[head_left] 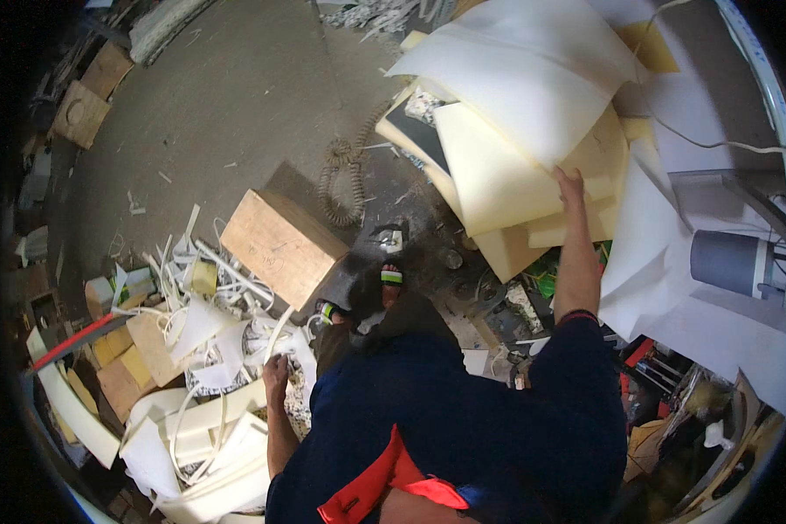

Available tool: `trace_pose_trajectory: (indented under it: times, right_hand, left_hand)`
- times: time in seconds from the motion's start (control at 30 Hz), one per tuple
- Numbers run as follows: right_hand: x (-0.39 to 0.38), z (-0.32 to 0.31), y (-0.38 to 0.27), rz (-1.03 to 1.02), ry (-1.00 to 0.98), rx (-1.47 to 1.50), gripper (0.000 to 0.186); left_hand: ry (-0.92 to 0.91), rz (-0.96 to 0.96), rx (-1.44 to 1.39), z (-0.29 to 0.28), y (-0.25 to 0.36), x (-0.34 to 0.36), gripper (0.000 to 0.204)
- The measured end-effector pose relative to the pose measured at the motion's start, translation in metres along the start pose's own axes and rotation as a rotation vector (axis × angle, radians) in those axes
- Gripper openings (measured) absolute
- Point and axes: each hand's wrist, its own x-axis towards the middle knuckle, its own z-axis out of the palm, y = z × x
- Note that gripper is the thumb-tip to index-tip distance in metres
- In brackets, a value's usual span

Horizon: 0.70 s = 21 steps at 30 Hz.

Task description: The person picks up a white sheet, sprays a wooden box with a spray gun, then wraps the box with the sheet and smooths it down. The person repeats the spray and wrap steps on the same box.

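Note:
My right hand reaches out to the right and pinches the near corner of a thin white foam sheet. That sheet lies draped over a stack of cream foam sheets, whose edges fan out beneath it. My left hand is low on the left, its fingers closed around the lower end of a narrow cream foam strip. The strip points up toward a wooden block. Around the left hand lies a heap of foam offcuts and thin strips.
A coiled hose lies on the grey floor ahead. More wooden blocks stand at the far left. A red bar crosses the scraps on the left. On the right are a grey cylinder and a hanging cable.

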Motion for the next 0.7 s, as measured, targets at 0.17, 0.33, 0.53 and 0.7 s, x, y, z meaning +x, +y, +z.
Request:
trace_pose_trajectory:
  times: [0.17,0.33,0.53,0.7]
  right_hand:
    - [0.015,0.062,-0.030,0.088,0.103,0.315,0.088]
    - [0.027,0.064,-0.059,0.019,0.204,-0.119,0.073]
    - [-0.001,0.027,-0.133,-0.106,0.360,-0.548,0.074]
    - [-0.090,-0.009,-0.231,-0.386,0.112,0.426,0.069]
  left_hand:
    - [0.089,0.022,-0.014,-0.014,-0.006,-0.008,0.049]
    - [0.107,0.050,-0.027,-0.021,-0.001,-0.012,0.049]
    - [0.039,0.143,-0.135,-0.004,0.011,0.002,0.049]
    - [0.055,0.370,-0.034,0.009,0.067,0.024,0.052]
